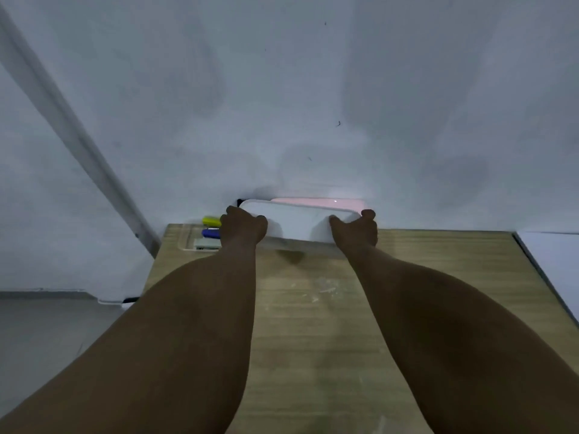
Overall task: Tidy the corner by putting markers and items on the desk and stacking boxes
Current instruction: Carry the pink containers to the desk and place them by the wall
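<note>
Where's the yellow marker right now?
In the head view, the yellow marker lies at the desk's far left corner by the wall, just behind the blue marker, beside the left hand.

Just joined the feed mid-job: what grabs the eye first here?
Two bare forearms reach across the wooden desk, the left hand and right hand gripping the ends of a white box at the far edge, against the wall. A pink box peeks out behind it. Left of the left hand lie a yellow marker and a blue marker.

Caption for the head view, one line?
Both hands grip a white box at the desk's far edge, markers alongside.
</note>
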